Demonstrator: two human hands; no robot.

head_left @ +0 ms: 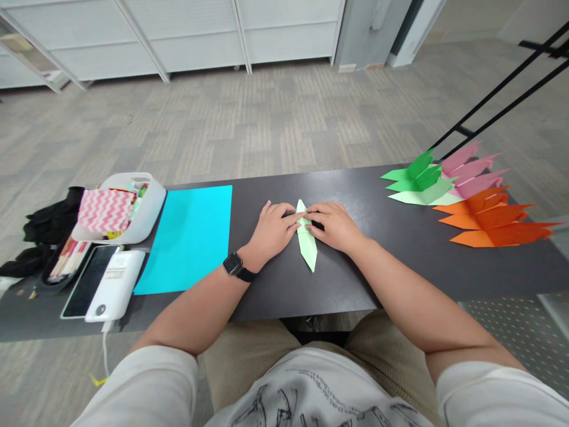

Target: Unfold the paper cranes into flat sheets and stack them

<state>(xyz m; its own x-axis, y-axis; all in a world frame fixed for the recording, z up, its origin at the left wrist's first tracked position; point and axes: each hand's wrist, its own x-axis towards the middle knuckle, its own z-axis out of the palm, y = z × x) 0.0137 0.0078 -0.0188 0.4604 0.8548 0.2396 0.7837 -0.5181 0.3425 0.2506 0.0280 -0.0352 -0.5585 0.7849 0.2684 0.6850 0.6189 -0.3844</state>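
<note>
A pale green folded paper (pixel 307 242), narrow and pointed at both ends, lies lengthwise on the dark table (pixel 347 290) in front of me. From the left, my left hand (pixel 274 228) touches its upper half with thumb and fingertips; a black watch is on that wrist. My right hand (pixel 332 225) meets the same part from the right, fingers bent over the paper's edge. Both hands pinch or press the paper near its upper middle, and the fingertips cover some of it.
A cyan sheet (pixel 189 237) lies to the left. Beyond it are a white basket (pixel 149 207), a phone (pixel 89 281), a white power bank (pixel 115 284) and black cloth (pixel 53 216). Green (pixel 418 178), pink (pixel 473 172) and orange (pixel 489 219) folded papers stand at the right.
</note>
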